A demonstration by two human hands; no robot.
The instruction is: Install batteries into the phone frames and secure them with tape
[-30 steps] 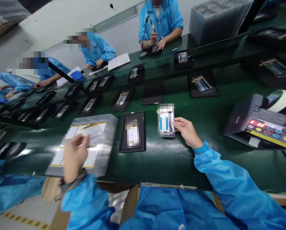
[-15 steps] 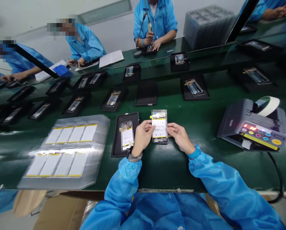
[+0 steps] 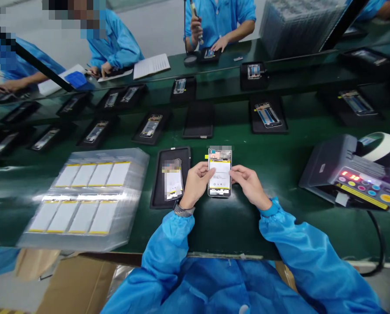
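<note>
An opened smartphone (image 3: 220,192) with its inner parts showing lies between my two hands over the green bench. A white battery (image 3: 220,174) with yellow end strips sits in its frame. My left hand (image 3: 197,182) grips the phone's left edge between thumb and fingers. On the opposite edge my right hand (image 3: 247,182) is closed in the same way, thumb near the battery's side. Just left of my left hand, a black tray (image 3: 156,192) bears a second opened phone (image 3: 173,181), also with a white battery. My wrist partly covers that tray's corner.
At left is a stack of clear plastic trays (image 3: 123,218) with several white batteries. A tape dispenser (image 3: 326,165) with lit display stands at right. Black trays with opened phones line the bench (image 3: 227,226) and raised shelf; one black tray (image 3: 198,120) holds nothing. Co-workers sit across.
The view has shifted and tilted slightly. Both hands keep their grip on the phone, which now looks more upright. Across the bench, a co-worker's hand with a tool has moved left and up.
</note>
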